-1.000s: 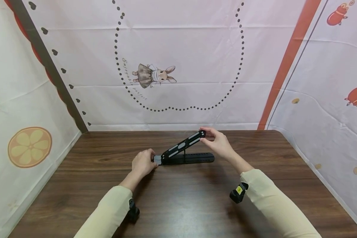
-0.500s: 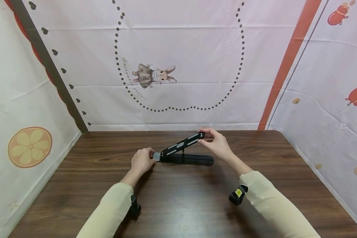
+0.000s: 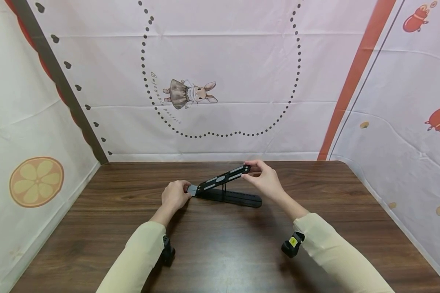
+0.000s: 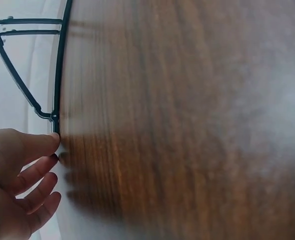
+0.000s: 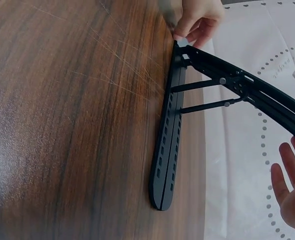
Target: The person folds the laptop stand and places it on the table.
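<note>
A black folding laptop stand (image 3: 220, 179) with grey pads is propped into a narrow wedge on the table. Its long slotted base bar (image 5: 162, 155) lies along the wood, while two thin struts (image 5: 202, 107) hold the upper arm (image 5: 260, 91) at a slant. At the grey hinged end, my left hand (image 3: 174, 195) pinches the stand between thumb and fingers. My right hand (image 3: 265, 181) grips the raised end of the upper arm, thumb below and fingers behind. The left wrist view shows the base bar (image 4: 58, 85) edge-on above the left thumb.
The dark brown wooden table (image 3: 220, 244) spreads in front of the stand. A white printed cloth (image 3: 227, 61) hangs behind it and along both sides. Small black cameras (image 3: 168, 251) are strapped at both sleeves.
The base bar's right end has swung toward me, so the stand now lies turned. Its raised end has come down slightly with my right hand. Both hands keep their hold.
</note>
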Available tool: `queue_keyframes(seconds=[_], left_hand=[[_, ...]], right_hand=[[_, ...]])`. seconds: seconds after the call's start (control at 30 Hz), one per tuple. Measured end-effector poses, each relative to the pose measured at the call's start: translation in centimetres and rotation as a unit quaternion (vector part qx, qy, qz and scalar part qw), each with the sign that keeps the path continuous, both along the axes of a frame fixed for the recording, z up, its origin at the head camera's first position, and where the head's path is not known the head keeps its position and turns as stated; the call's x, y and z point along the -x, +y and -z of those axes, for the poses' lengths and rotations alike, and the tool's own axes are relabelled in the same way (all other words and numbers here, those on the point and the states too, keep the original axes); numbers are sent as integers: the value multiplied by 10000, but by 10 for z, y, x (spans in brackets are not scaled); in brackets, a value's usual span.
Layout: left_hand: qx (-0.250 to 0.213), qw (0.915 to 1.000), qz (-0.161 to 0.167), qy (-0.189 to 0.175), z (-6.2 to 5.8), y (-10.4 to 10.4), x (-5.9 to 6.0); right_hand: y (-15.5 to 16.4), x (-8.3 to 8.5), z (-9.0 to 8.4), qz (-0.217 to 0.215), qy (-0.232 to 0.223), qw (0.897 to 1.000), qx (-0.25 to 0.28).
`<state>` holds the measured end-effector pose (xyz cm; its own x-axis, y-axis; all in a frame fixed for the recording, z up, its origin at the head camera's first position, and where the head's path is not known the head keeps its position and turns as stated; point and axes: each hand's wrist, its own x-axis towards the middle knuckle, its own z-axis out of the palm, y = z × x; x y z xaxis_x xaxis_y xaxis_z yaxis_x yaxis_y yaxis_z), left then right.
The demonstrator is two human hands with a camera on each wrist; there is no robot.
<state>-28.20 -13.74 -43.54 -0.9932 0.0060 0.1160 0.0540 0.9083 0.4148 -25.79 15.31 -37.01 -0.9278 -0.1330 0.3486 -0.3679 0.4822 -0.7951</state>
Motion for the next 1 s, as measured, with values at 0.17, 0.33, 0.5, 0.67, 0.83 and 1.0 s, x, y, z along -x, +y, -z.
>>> queue_keyframes(seconds=[0.17,0.33,0.5,0.67,0.83,1.0], left_hand=[[-3,10000,3,0,0,0,2],[-22,10000,-29,28,-1,-1,6],[-62,9998,-87,149,0,-2,10],[-56,9997,-115,202,-1,-1,10],[27,9998,-73,179,-1,1,8],[112,9997,43,232,-2,2,2]], right_hand=[[-3,-2,0,38,-31,10000,27],[-7,-3,1,126,-1,9999,12],[-11,-5,1,187,66,9998,2],[-13,-6,-1,236,-28,9997,34],[-13,-7,-2,242,-118,9996,-39],[-14,-7,-2,250,-117,9996,11]])
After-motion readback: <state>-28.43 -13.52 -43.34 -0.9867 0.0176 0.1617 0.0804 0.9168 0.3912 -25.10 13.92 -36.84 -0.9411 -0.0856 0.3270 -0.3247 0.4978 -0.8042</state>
